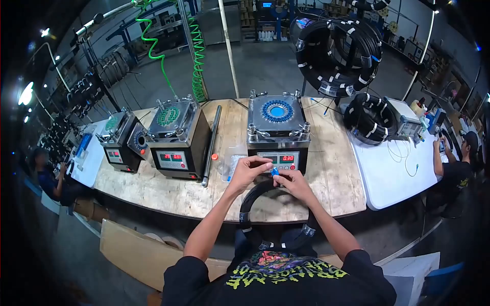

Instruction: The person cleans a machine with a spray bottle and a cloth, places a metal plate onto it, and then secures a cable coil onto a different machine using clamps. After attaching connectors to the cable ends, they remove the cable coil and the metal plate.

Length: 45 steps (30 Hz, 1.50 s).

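Observation:
Both hands meet over the table's front part, before the middle machine (278, 130) with its ring of blue connectors (277, 110). A small blue connector (275, 172) is pinched in my right hand (293, 182). My left hand (247, 173) is beside it, thumb and forefinger brought together near the connector; whether they grip something small is too tiny to tell. Below the hands a coil of black cable (247, 206), wrapped with clear tape, hangs over the table edge against my lap.
Two similar machines (176, 137) (117, 140) stand left, near a metal bar (211, 148) and an orange cap (215, 156). Black cable coils (368, 120) lie right, beside a white instrument (403, 118). Other people (462, 163) (48, 176) sit at both sides. Cardboard (138, 255) stands low left.

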Available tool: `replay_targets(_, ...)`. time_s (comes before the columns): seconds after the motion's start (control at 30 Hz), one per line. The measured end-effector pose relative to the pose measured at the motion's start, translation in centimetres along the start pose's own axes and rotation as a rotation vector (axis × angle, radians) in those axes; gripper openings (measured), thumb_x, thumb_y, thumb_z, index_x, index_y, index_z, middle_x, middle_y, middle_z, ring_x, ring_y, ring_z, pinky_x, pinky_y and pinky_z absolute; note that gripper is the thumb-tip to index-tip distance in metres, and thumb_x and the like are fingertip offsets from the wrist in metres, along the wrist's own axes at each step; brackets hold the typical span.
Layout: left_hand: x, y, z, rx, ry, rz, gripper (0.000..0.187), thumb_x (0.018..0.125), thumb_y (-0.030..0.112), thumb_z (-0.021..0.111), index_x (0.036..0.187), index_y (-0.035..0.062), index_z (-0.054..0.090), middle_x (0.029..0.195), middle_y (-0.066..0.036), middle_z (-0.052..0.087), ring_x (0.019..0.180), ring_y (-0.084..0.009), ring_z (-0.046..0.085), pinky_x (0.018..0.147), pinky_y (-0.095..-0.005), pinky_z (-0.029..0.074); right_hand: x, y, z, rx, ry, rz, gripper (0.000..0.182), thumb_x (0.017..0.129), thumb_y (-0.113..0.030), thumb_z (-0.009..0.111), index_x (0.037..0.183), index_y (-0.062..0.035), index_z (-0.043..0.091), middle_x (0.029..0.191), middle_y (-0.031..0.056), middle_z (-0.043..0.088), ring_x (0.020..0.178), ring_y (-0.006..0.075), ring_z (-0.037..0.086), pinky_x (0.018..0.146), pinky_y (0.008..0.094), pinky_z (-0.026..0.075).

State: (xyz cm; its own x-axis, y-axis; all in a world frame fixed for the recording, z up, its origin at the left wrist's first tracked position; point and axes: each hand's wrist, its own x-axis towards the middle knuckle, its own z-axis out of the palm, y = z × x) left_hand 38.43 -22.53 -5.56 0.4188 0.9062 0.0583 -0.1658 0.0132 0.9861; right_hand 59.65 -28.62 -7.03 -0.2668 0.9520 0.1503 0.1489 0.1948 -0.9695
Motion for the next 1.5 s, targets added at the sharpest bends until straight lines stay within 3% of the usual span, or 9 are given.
replay_targets(0.53, -1.1, 1.8, 0.3, 0.305, -0.020, -0.014, 0.021, 0.094, 0.013, 0.077, 0.110, -0.0007, 0.078, 0.100, -0.006, 0.078, 0.086, -0.0080, 0.067, 0.081, -0.0250, 0.053, 0.1, 0.8, 0.5, -0.002, -0.011, 0.051, 0.035, 0.104, -0.030, 0.062, 0.086, 0.0003, 0.066, 0.075, -0.0009, 0.062, 0.071, 0.0077, 0.052, 0.066, 0.0269, 0.041)
replay_targets(0.83, -1.1, 0.7, -0.1, 0.287, -0.075, 0.229, 0.020, 0.100, 0.009, 0.068, 0.113, -0.0038, 0.076, 0.101, -0.006, 0.074, 0.086, -0.0115, 0.068, 0.083, -0.0261, 0.055, 0.6, 1.0, 0.8, 0.045, -0.021, 0.013, 0.030, 0.104, -0.026, 0.063, 0.099, 0.0021, 0.072, 0.076, -0.0031, 0.061, 0.071, 0.0054, 0.052, 0.065, 0.0248, 0.041)
replay_targets(0.93, -0.1, -0.9, -2.0, 0.365, -0.140, 0.374, 0.024, 0.104, 0.015, 0.064, 0.118, -0.0010, 0.075, 0.105, -0.005, 0.071, 0.089, -0.0103, 0.068, 0.080, -0.0284, 0.056, 0.5, 1.1, 1.0, 0.043, 0.022, 0.047, 0.032, 0.105, -0.027, 0.061, 0.092, 0.0012, 0.070, 0.075, -0.0021, 0.060, 0.072, 0.0063, 0.052, 0.067, 0.0259, 0.042)
replay_targets(1.03, 0.5, -1.0, -4.5, 0.146, -0.043, 0.112, 0.026, 0.107, 0.016, 0.058, 0.120, -0.0010, 0.073, 0.099, -0.006, 0.071, 0.085, -0.0113, 0.068, 0.076, -0.0290, 0.056, 0.6, -0.2, 0.8, 0.074, 0.039, -0.016, 0.030, 0.106, -0.024, 0.060, 0.104, 0.0028, 0.074, 0.077, -0.0019, 0.062, 0.075, 0.0062, 0.054, 0.070, 0.0247, 0.044)
replay_targets(1.17, 2.5, -4.4, -10.6, 0.807, 0.083, 0.025, 0.019, 0.096, 0.000, 0.058, 0.108, -0.0045, 0.072, 0.082, -0.013, 0.072, 0.076, -0.0147, 0.072, 0.068, -0.0303, 0.057, 0.1, 0.1, 0.8, 0.096, 0.024, 0.024, 0.029, 0.105, -0.021, 0.062, 0.110, 0.0049, 0.074, 0.079, -0.0012, 0.063, 0.078, 0.0057, 0.055, 0.073, 0.0237, 0.045)
replay_targets(1.2, 3.5, -6.7, -12.5, 0.944, 0.073, 0.034, 0.021, 0.088, 0.001, 0.065, 0.107, -0.0029, 0.073, 0.083, -0.019, 0.074, 0.077, -0.0244, 0.075, 0.071, -0.0361, 0.059, 0.1, 0.6, 0.7, 0.087, 0.032, 0.036, 0.028, 0.104, -0.021, 0.062, 0.110, 0.0043, 0.074, 0.079, -0.0011, 0.063, 0.078, 0.0060, 0.056, 0.073, 0.0233, 0.045)
replay_targets(1.3, 5.0, -12.2, -15.0, 1.282, -0.087, 0.058, 0.026, 0.081, 0.003, 0.073, 0.106, 0.0002, 0.075, 0.090, -0.021, 0.076, 0.083, -0.0333, 0.075, 0.077, -0.0416, 0.060, 0.2, 0.3, 0.9, 0.116, 0.051, 0.082, 0.027, 0.104, -0.021, 0.062, 0.110, 0.0035, 0.074, 0.079, -0.0014, 0.063, 0.078, 0.0060, 0.056, 0.074, 0.0229, 0.044)
replay_targets(1.33, 4.5, -11.0, -13.8, 1.290, -0.070, -0.097, 0.024, 0.076, 0.005, 0.078, 0.100, 0.0052, 0.076, 0.098, -0.019, 0.075, 0.100, -0.0377, 0.073, 0.088, -0.0457, 0.058, 0.2, 0.2, 0.8, 0.107, 0.043, 0.081, 0.027, 0.104, -0.021, 0.062, 0.110, 0.0031, 0.075, 0.079, -0.0016, 0.063, 0.078, 0.0059, 0.056, 0.074, 0.0225, 0.044)
replay_targets(1.5, 4.5, -13.4, -13.4, 1.174, 0.005, -0.195, 0.012, 0.077, 0.004, 0.078, 0.088, 0.0034, 0.074, 0.091, -0.019, 0.074, 0.090, -0.0354, 0.073, 0.081, -0.0441, 0.057, 0.1, -0.1, 1.0, 0.093, 0.048, 0.079, 0.027, 0.104, -0.021, 0.062, 0.110, 0.0026, 0.075, 0.078, -0.0012, 0.063, 0.078, 0.0061, 0.056, 0.074, 0.0232, 0.044)
